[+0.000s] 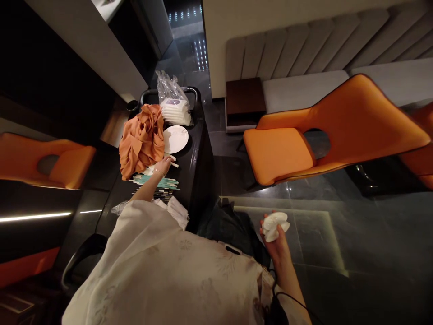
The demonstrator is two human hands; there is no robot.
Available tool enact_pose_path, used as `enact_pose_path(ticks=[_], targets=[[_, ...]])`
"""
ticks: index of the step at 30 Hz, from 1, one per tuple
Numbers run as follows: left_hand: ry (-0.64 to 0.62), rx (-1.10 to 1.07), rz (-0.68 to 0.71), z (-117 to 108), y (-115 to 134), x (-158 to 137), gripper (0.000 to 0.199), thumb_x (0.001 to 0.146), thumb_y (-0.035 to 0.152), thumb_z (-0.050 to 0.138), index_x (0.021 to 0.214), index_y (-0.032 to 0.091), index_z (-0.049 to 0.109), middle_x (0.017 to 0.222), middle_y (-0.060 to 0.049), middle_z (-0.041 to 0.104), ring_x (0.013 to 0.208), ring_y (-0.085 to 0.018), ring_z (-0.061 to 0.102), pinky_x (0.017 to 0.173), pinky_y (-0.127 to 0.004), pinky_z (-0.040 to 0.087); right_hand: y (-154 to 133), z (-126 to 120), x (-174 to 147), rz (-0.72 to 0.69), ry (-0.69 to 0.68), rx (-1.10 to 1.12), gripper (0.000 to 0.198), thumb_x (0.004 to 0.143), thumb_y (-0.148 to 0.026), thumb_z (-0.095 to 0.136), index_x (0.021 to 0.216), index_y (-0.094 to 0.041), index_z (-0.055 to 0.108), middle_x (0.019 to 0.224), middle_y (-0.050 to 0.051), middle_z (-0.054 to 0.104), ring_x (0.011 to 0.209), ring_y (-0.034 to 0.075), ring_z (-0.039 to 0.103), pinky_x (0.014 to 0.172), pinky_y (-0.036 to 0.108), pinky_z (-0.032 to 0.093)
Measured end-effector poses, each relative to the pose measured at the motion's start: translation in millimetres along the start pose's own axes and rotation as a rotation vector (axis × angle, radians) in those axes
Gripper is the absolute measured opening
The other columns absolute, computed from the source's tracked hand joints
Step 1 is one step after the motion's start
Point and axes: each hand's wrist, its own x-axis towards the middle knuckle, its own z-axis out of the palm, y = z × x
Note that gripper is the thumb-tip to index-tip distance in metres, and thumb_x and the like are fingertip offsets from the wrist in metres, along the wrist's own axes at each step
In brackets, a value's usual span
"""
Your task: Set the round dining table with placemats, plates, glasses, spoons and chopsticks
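My left hand (163, 165) reaches over the black cart, its fingers closed around a small white spoon-like piece (173, 164). Just beyond that hand lies a round white plate (176, 139). A heap of crumpled orange cloth (142, 140) is to its left. Nearer to me are chopsticks in turquoise sleeves (158, 181) and folded white paper or cloth (177, 211). Away from the cart, low on the right, my right hand (278, 243) grips several small white dishes (274, 225) bunched together.
The black cart (199, 167) has a handle at its far end, where a clear plastic bag of white stacked items (175, 108) sits. An orange chair (280, 153) stands to the right, before a padded grey bench (304, 85). Another orange chair (43, 158) appears at left.
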Motion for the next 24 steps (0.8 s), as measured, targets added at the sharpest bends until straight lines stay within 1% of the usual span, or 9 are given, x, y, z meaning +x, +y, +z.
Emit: enact_pose_path(ticks=[2,4,6,8,11,15,17,20,24], targets=[[-0.006,-0.043,-0.051,2.2,6.6,-3.5,0.034,0.092,0.018,0.040,0.114,0.024,0.066,0.129,-0.007,0.055,0.103,-0.023,0.061,0.088,-0.034,0.050,0.4,4.7,5.7,0.034,-0.042,-0.007,0.078,0.049,-0.044,0.088,0.121,-0.039,0.057,0.104,-0.003,0.071,0.079,0.018,0.069,0.059,0.027,0.056],[0.023,-0.065,-0.135,8.0,15.6,-9.0,0.032,0.092,0.016,0.040,0.107,0.020,0.067,0.126,-0.008,0.056,0.101,-0.022,0.061,0.086,-0.031,0.049,2.4,10.0,9.3,0.034,-0.082,-0.013,0.078,0.052,-0.045,0.087,0.123,-0.039,0.056,0.105,-0.003,0.071,0.081,0.018,0.069,0.060,0.026,0.056],[0.075,-0.067,-0.216,15.3,24.4,-16.2,0.032,0.092,0.015,0.038,0.110,0.016,0.065,0.127,-0.012,0.053,0.106,-0.023,0.059,0.087,-0.031,0.048,5.2,15.0,10.5,0.008,-0.107,-0.017,0.073,0.058,-0.047,0.085,0.124,-0.040,0.056,0.106,-0.003,0.070,0.083,0.017,0.068,0.061,0.025,0.056],[0.115,-0.054,-0.229,20.5,29.2,-24.4,0.032,0.092,0.019,0.040,0.115,0.014,0.062,0.128,-0.015,0.052,0.113,-0.026,0.054,0.091,-0.035,0.046,7.3,17.8,10.5,-0.008,-0.122,-0.029,0.068,0.063,-0.047,0.082,0.125,-0.041,0.055,0.108,-0.004,0.070,0.085,0.016,0.068,0.063,0.025,0.055],[0.153,-0.013,-0.161,18.6,25.8,-34.7,0.028,0.091,0.027,0.046,0.113,0.019,0.063,0.126,-0.013,0.055,0.118,-0.030,0.048,0.098,-0.042,0.041,5.7,15.6,12.2,0.016,-0.123,-0.052,0.069,0.061,-0.047,0.083,0.124,-0.042,0.055,0.107,-0.005,0.070,0.086,0.016,0.068,0.064,0.025,0.056],[0.198,0.009,-0.152,1.3,13.1,-32.7,0.029,0.092,0.028,0.046,0.114,0.022,0.063,0.131,-0.012,0.052,0.122,-0.032,0.043,0.099,-0.045,0.038,-1.9,7.6,19.0,0.049,-0.116,-0.080,0.077,0.054,-0.047,0.086,0.124,-0.041,0.054,0.106,-0.005,0.071,0.085,0.018,0.068,0.062,0.028,0.057],[0.163,0.016,-0.088,-8.2,10.0,-22.9,0.028,0.091,0.028,0.046,0.113,0.022,0.064,0.130,-0.013,0.053,0.121,-0.032,0.043,0.098,-0.044,0.038,-4.4,5.9,22.0,0.046,-0.109,-0.079,0.079,0.054,-0.047,0.086,0.125,-0.040,0.053,0.106,-0.004,0.071,0.084,0.019,0.069,0.061,0.028,0.057],[0.111,0.060,0.038,-18.1,10.8,-2.5,0.028,0.092,0.026,0.045,0.111,0.020,0.065,0.120,-0.015,0.057,0.119,-0.032,0.046,0.098,-0.046,0.038,-4.5,7.1,23.3,0.060,-0.080,-0.052,0.078,0.054,-0.043,0.087,0.125,-0.037,0.055,0.105,-0.002,0.071,0.082,0.019,0.069,0.058,0.027,0.056],[0.080,0.124,0.108,-18.3,11.6,20.3,0.029,0.091,0.020,0.042,0.113,0.016,0.061,0.118,-0.017,0.059,0.119,-0.032,0.046,0.101,-0.047,0.035,-1.6,9.8,17.5,0.088,-0.032,-0.030,0.077,0.052,-0.042,0.088,0.122,-0.037,0.056,0.106,-0.001,0.071,0.080,0.020,0.069,0.056,0.028,0.056]])
